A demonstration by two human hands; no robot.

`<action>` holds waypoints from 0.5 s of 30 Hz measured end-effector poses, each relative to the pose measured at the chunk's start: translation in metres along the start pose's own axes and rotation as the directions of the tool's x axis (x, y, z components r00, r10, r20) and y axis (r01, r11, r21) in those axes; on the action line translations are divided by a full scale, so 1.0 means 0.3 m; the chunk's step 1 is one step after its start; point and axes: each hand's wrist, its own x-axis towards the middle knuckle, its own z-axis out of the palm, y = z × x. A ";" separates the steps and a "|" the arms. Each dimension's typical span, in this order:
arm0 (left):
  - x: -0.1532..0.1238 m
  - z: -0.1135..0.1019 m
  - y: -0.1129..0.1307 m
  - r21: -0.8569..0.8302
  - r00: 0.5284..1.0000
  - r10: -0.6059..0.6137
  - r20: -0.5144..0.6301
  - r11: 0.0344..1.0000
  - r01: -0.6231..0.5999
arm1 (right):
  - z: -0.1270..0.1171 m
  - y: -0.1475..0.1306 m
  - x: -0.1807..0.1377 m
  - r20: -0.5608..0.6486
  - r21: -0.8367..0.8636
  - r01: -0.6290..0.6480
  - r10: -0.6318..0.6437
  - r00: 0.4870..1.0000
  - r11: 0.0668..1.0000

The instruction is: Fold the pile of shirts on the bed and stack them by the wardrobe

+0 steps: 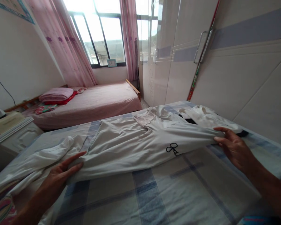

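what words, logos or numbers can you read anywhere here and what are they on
Black looped mark on the white garment: a handwritten-style logo, not legible as letters.
Small framed thing on the window sill: too small to read.
No other text, number or sign shows, so nothing can be quoted.

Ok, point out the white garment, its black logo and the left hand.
white garment [131, 150], head view, the middle of its folded body.
black logo [172, 149], head view, the centre of the looped mark.
left hand [61, 173], head view, the back of the hand.
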 end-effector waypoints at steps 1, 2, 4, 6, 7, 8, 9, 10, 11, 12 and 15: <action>-0.006 0.000 0.008 0.025 1.000 -0.015 0.009 1.000 0.014 | -0.011 0.006 -0.013 0.004 -0.012 -0.029 0.029 1.000 0.999; -0.011 0.004 0.016 0.065 0.999 -0.028 0.020 0.998 0.026 | -0.016 0.015 -0.025 0.008 -0.054 -0.056 0.057 0.998 0.997; -0.018 0.016 0.030 0.138 0.999 -0.043 0.022 0.990 0.040 | -0.014 0.032 -0.037 0.002 -0.162 -0.091 0.093 0.996 0.983; -0.019 0.028 0.036 0.135 0.999 -0.053 0.006 0.989 0.052 | -0.003 0.036 -0.035 0.001 -0.220 -0.118 0.121 0.993 0.968; -0.017 0.031 0.035 0.099 0.998 -0.063 -0.003 0.993 0.063 | 0.000 0.031 -0.029 0.012 -0.204 -0.134 0.140 0.990 0.970; -0.015 0.030 0.032 0.047 0.997 -0.081 -0.011 0.996 0.081 | -0.002 0.024 -0.022 0.020 -0.150 -0.148 0.152 0.988 0.978; -0.013 0.025 0.027 -0.011 0.995 -0.102 -0.018 0.995 0.102 | -0.009 0.015 -0.015 0.018 -0.068 -0.151 0.152 0.988 0.986; -0.010 0.017 0.021 -0.060 0.993 -0.114 -0.025 0.992 0.113 | -0.021 0.008 -0.009 0.011 0.024 -0.144 0.144 0.990 0.989; -0.008 0.008 0.015 -0.083 0.993 -0.111 -0.031 0.991 0.108 | -0.037 0.004 -0.005 0.001 0.101 -0.133 0.134 0.991 0.986; -0.005 -0.002 0.008 -0.068 0.995 -0.094 -0.026 0.993 0.092 | -0.053 0.003 -0.005 0.000 0.138 -0.131 0.132 0.991 0.982; 0.002 -0.020 -0.014 0.127 0.997 -0.040 0.067 0.991 0.032 | -0.082 0.016 -0.023 0.088 -0.058 -0.195 0.200 0.976 0.979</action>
